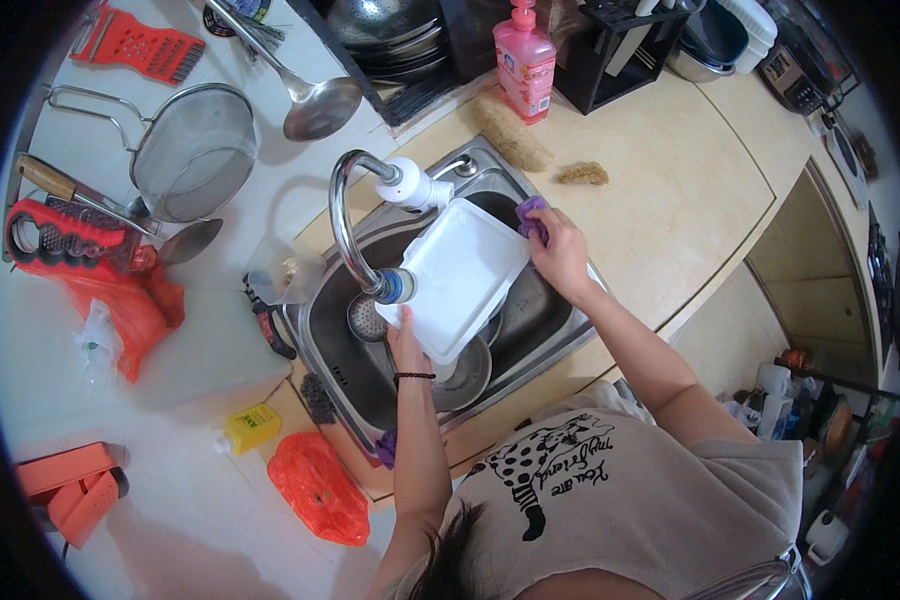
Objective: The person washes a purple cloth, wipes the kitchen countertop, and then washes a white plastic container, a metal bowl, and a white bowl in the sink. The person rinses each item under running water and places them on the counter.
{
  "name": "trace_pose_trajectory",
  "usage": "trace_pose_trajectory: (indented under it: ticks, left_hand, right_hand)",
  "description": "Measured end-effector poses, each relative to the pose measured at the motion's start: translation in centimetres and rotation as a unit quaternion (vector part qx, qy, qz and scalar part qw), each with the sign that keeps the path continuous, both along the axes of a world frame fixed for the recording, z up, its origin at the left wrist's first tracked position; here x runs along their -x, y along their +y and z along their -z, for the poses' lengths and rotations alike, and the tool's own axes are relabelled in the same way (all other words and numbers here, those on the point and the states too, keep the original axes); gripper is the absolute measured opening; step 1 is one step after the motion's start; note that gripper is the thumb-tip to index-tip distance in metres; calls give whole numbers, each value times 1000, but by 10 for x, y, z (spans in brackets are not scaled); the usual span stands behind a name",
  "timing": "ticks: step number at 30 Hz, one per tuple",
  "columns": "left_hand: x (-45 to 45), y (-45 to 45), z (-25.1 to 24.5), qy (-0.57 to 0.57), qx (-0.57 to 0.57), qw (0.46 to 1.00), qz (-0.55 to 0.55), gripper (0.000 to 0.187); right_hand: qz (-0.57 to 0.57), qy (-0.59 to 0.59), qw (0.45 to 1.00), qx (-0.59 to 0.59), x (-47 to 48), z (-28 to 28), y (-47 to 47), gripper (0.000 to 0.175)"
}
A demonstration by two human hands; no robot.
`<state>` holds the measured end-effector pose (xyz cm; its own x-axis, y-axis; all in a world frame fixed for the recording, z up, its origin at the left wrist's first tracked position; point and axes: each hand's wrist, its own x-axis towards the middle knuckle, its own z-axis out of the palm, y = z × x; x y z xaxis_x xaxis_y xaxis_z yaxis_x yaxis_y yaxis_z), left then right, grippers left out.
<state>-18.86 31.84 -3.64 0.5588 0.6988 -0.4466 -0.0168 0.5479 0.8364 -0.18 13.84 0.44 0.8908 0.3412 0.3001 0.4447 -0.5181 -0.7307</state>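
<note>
My left hand [408, 343] grips the lower left corner of a white plastic tray or lid [461, 274], held tilted over the stainless steel sink [367, 255]. Bunched in my right hand [560, 251] is a purple cloth [531, 217], close against the tray's right edge. The curved chrome faucet [343, 217] ends above the tray's left part. Beneath the tray, a metal pan or bowl [469, 379] lies in the sink, partly hidden, and a perforated metal utensil [366, 316] shows at the left.
A pink pump bottle [525, 71], a loofah [511, 133] and a black knife rack [619, 56] stand or lie behind the sink. A mesh strainer [195, 154] and ladle [322, 109] hang at the left. A yellow bottle [253, 429] and red plastic bag [319, 487] are near the sink's left corner.
</note>
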Motion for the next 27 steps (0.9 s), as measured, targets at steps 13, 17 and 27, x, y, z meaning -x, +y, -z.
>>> trace_pose_trajectory:
  ticks: [13,17,27]
  left_hand:
    - [-33,8,72,27,37,996,82,38]
    - [-57,-13,53,102,-234,965,56,56]
    - [-33,-60,-60,-245,152,920,265,64]
  right_hand:
    - [-157,513,804,-257,4,-40,-30,28]
    - [-95,439,860,-244,10,-53,-28,28]
    - [-217,-51,975,-28,94,-66,0,35]
